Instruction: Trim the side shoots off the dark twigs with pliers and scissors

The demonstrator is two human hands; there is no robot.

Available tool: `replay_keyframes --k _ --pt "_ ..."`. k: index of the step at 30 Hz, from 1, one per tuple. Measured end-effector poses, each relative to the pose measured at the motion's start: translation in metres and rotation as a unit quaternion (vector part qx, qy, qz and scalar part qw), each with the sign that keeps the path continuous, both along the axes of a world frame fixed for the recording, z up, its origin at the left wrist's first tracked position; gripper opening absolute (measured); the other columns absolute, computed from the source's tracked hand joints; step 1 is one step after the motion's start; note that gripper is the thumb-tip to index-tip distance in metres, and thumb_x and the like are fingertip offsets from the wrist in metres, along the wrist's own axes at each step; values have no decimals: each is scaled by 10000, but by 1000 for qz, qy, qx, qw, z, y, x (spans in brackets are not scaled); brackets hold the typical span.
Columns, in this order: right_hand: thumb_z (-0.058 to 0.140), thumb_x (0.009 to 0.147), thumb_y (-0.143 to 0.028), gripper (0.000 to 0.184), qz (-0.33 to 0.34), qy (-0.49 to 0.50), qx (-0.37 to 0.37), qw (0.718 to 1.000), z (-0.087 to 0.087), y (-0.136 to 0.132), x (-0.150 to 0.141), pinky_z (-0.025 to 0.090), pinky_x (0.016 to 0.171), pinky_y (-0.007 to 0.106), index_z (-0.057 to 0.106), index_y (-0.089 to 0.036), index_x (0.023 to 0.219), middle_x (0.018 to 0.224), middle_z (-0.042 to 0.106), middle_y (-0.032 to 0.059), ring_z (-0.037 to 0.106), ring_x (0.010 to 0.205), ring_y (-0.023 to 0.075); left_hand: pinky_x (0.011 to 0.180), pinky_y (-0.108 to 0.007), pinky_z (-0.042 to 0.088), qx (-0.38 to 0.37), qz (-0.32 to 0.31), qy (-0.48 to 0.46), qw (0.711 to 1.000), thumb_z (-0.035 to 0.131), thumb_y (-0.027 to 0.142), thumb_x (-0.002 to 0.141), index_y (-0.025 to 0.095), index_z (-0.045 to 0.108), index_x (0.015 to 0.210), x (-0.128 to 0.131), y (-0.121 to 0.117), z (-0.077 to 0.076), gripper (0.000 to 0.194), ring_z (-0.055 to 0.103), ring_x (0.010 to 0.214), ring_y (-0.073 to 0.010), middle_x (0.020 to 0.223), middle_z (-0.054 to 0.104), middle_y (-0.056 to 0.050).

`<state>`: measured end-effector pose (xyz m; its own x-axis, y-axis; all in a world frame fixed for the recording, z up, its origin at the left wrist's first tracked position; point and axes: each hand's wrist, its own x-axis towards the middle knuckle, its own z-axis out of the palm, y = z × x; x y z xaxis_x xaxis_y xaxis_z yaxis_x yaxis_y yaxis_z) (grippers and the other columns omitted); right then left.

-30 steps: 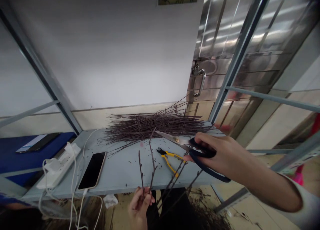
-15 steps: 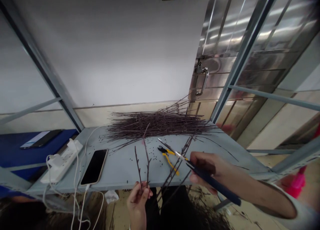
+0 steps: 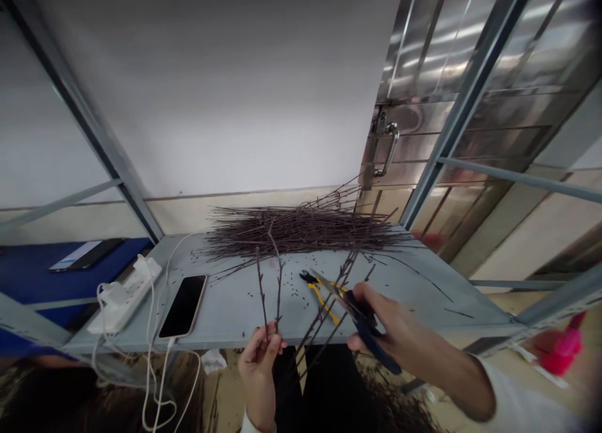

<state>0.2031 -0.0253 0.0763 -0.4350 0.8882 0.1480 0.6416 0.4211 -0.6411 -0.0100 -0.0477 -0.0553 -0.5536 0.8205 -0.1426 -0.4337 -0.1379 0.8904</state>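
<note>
My left hand (image 3: 261, 364) is closed at the front edge of the shelf, pinching thin dark twigs (image 3: 280, 282) that stand upright from the fingers. In my right hand (image 3: 385, 326) is a pair of scissors (image 3: 362, 329) with dark blue handles, the silver blades pointing up and left. Beneath the blades lie yellow-handled cutting pliers (image 3: 324, 298) with black jaws. Longer twigs (image 3: 324, 317) slant from the shelf over its front edge towards my lap, passing behind the scissors. A big heap of dark twigs (image 3: 301, 232) lies along the back.
A phone (image 3: 183, 307) with a white cable and a white power strip (image 3: 125, 298) lie at the left of the grey shelf (image 3: 226, 314). Dark bits are scattered around. Metal posts (image 3: 475, 100) frame both sides. More twigs (image 3: 399, 408) lie on the floor.
My right hand has turned the scissors, their handles swinging inward and the blades now lower, over the pliers. My left hand still holds its twigs in nearly the same place. The view has shifted slightly.
</note>
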Motion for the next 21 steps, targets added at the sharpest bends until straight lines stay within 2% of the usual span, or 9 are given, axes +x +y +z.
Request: replay_keyframes --k 3,5,7,10,14,21 --pt "588 787 -293 234 9 -56 128 990 3 0 2 504 650 276 425 -214 935 887 631 56 630 747 185 559 -244 552 -2 -4 47 999 846 374 518 141 760 780 -2 -2 4 360 644 559 -150 732 732 -65" --pt "585 798 -320 260 7 -99 225 969 6 2 4 508 702 311 444 -192 975 950 616 101 630 839 224 586 -246 556 -11 10 71 997 832 381 550 142 763 828 -1 -4 8 373 653 592 -155 752 734 -64" --pt "581 811 -354 261 -11 -152 293 944 11 3 5 502 695 335 464 -181 968 918 610 105 622 832 244 628 -251 560 -15 29 95 995 824 380 566 146 763 863 2 -5 12 383 659 625 -159 752 732 -55" --pt "538 834 -358 208 -45 -217 358 907 20 5 7 487 660 341 489 -175 920 874 612 104 617 781 251 715 -277 558 -11 62 123 990 817 387 571 152 767 845 9 -6 17 364 672 705 -184 750 734 -51" --pt "529 833 -350 221 -82 -262 394 877 28 5 6 469 680 339 507 -156 937 874 615 100 616 789 254 737 -309 558 -1 103 158 982 801 390 589 159 768 794 15 -5 20 310 673 738 -205 803 744 -64" --pt "558 792 -301 174 -102 -302 377 869 29 6 3 426 629 303 502 -174 897 835 603 69 612 724 227 647 -267 532 49 142 245 958 763 319 672 178 763 845 21 -7 12 224 652 734 -187 836 743 -64"
